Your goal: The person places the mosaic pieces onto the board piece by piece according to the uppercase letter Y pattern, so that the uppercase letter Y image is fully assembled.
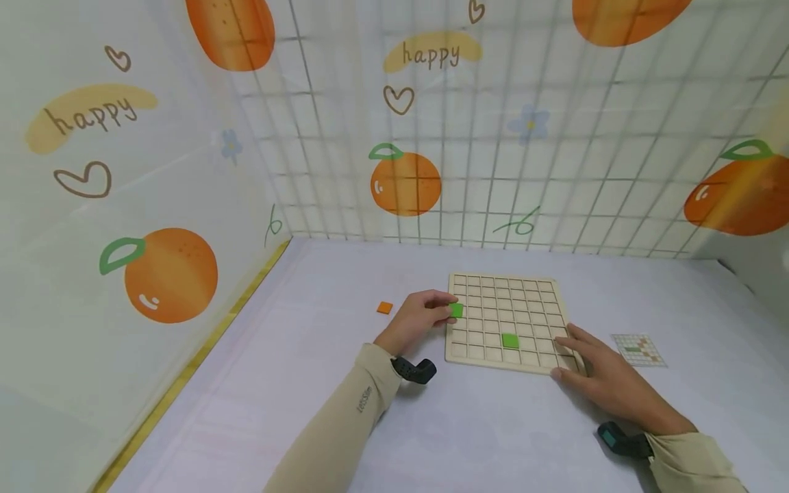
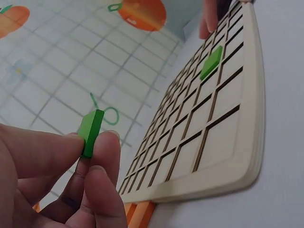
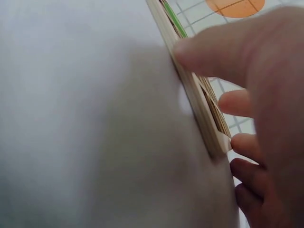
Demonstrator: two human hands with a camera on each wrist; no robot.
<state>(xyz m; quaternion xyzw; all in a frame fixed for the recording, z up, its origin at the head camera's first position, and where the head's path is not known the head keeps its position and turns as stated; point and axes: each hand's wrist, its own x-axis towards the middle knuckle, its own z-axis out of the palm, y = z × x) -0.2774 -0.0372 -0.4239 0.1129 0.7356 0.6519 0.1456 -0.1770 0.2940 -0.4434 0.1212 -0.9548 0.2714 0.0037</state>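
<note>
My left hand [image 1: 422,315] pinches a small green square tile [image 1: 456,311] between thumb and fingers, at the left edge of a pale wooden grid board [image 1: 502,368]. In the left wrist view this green tile [image 2: 90,133] stands tilted on edge in the fingertips, apart from the board's surface. A second green tile [image 1: 510,341] lies in a cell toward the board's near side. My right hand [image 1: 607,376] rests at the near right corner, fingers spread and loosely bent. In the right wrist view its thumb [image 3: 204,50] touches the board's near edge [image 3: 190,88].
An orange tile [image 1: 385,308] lies on the white tabletop [image 1: 481,431], left of the board. To the right, beyond my right hand, is a small printed grid card [image 1: 639,350]. A curtain with oranges printed on it [image 1: 345,137] hangs behind the table and along its left.
</note>
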